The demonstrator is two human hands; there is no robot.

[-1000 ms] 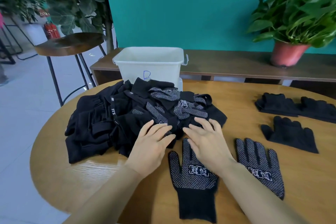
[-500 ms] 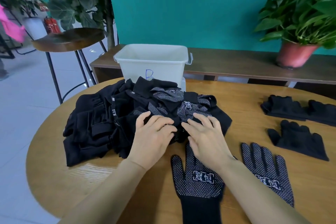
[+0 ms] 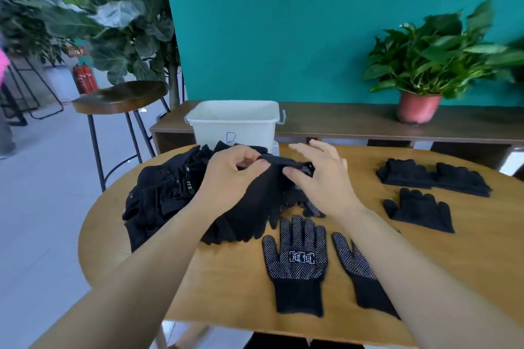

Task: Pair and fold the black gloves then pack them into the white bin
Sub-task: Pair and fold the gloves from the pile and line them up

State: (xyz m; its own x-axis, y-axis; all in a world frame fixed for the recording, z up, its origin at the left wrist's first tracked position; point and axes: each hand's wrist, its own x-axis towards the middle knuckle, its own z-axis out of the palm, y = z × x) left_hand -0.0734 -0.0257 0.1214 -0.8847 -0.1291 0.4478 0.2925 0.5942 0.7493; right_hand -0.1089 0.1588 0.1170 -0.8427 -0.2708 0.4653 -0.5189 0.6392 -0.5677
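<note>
Black glove hangs mid-frame over the glove pile on the counter. Your left hand pinches its cuff, fingers curled. Your right hand has fingers spread, thumb touching the cuff's other end. White bin sits just behind, upper centre. Dotted glove lies flat, lower centre.
</note>
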